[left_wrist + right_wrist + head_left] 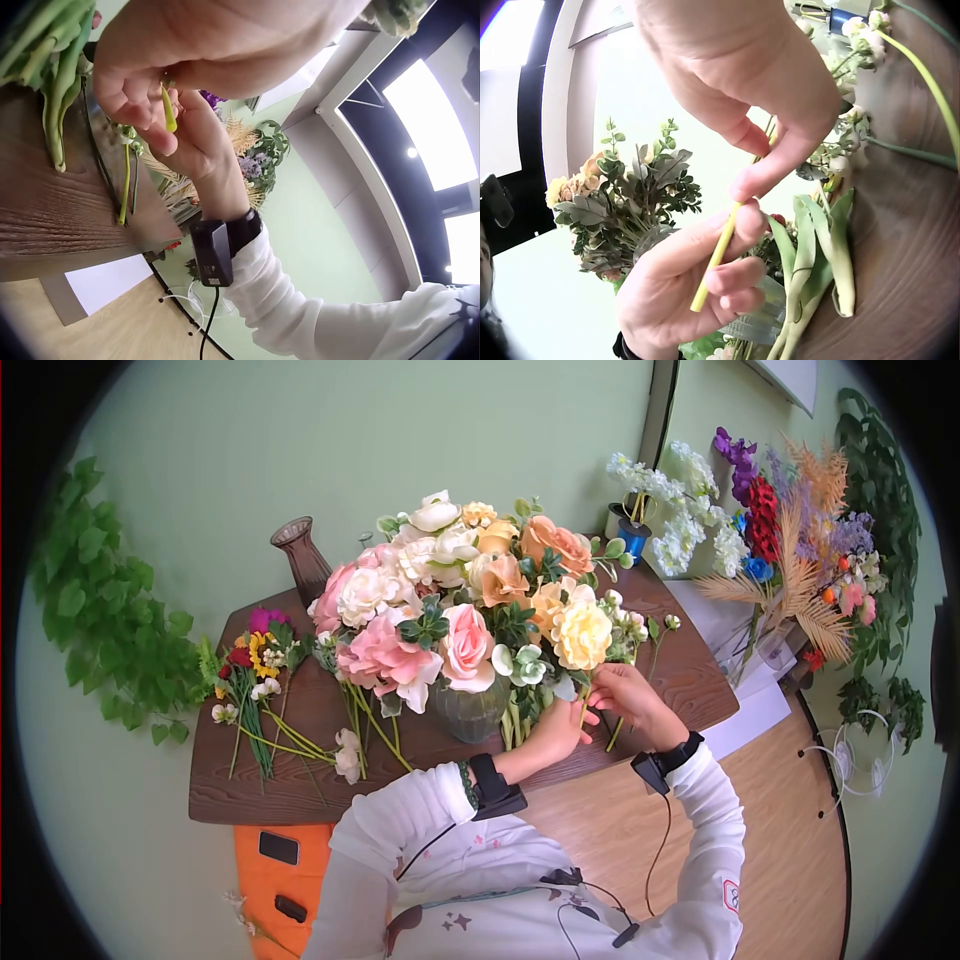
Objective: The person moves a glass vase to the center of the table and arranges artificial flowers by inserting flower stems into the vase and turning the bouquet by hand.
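Observation:
In the right wrist view, a thin yellow-green flower stem (pixel 718 262) runs slantwise between both hands. My left hand (pixel 552 738) pinches it near its lower, cut end, with thumb and fingertips curled in. Just above, my right hand (pixel 632 698) pinches the same stem between thumb and fingers. The stem tip (pixel 169 112) pokes out past the fingers in the left wrist view. Both hands are at the front right of a ribbed glass vase (pixel 472 712) packed with pink, white, peach and yellow flowers (pixel 470 625). Thick green stems (pixel 806 274) hang beside the hands.
On the brown table (pixel 240 790), loose flowers (pixel 265 670) lie at left, near a brown glass vase (pixel 302 555). A blue spool (pixel 632 543) stands behind at right, near more flowers (pixel 770 550). An orange surface (pixel 270 890) with a phone (pixel 279 847) is front left.

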The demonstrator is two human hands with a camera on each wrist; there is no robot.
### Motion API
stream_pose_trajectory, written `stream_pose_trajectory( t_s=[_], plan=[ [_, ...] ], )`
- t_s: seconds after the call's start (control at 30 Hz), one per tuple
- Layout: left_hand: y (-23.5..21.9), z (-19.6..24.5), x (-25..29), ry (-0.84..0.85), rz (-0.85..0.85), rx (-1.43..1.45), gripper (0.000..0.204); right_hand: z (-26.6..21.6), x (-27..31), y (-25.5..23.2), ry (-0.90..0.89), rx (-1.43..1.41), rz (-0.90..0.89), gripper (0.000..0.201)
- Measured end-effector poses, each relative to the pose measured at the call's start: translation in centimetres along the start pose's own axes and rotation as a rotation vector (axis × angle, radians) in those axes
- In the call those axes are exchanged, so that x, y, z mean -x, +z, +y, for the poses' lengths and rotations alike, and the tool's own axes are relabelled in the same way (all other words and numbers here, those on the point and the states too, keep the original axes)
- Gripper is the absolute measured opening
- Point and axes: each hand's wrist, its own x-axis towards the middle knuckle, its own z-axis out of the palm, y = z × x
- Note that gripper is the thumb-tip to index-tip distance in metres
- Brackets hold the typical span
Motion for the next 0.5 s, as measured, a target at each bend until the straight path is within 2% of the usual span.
stream_pose_trajectory(
  t_s=[0.07, 0.1, 0.17, 0.23, 0.3, 0.37, 0.43, 0.5],
  plan=[
    [0.3, -0.3, 0.2, 0.039, 0.030, 0.052, 0.017, -0.9, 0.4, 0.7, 0.021, 0.217, 0.192, 0.015],
    [0.2, -0.5, 0.2, 0.038, 0.029, 0.049, 0.017, -0.8, -0.2, 0.1, 0.020, 0.214, 0.192, 0.015],
    [0.0, -0.7, 0.3, 0.087, 0.020, 0.015, 0.016, -0.2, -2.2, -2.8, -0.112, 0.240, 0.314, 0.017],
    [-0.1, -0.2, 0.9, 0.094, 0.008, 0.000, 0.016, -0.3, -3.7, -5.2, -0.149, 0.297, 0.333, 0.019],
    [-0.3, 1.0, 1.7, 0.103, 0.000, -0.016, 0.015, -0.7, -4.8, -7.1, -0.296, 0.443, 0.594, 0.022],
    [-0.4, 2.2, 2.5, 0.055, -0.039, -0.002, 0.016, -1.3, -5.3, -8.9, -0.329, 0.444, 0.621, 0.023],
    [-0.5, 2.4, 2.7, 0.059, -0.041, 0.000, 0.016, -1.8, -5.7, -10.4, -0.264, 0.449, 0.624, 0.022],
    [-0.4, 2.3, 2.6, 0.064, -0.045, 0.003, 0.016, -1.8, -5.7, -11.2, -0.265, 0.463, 0.552, 0.023]
  ],
)
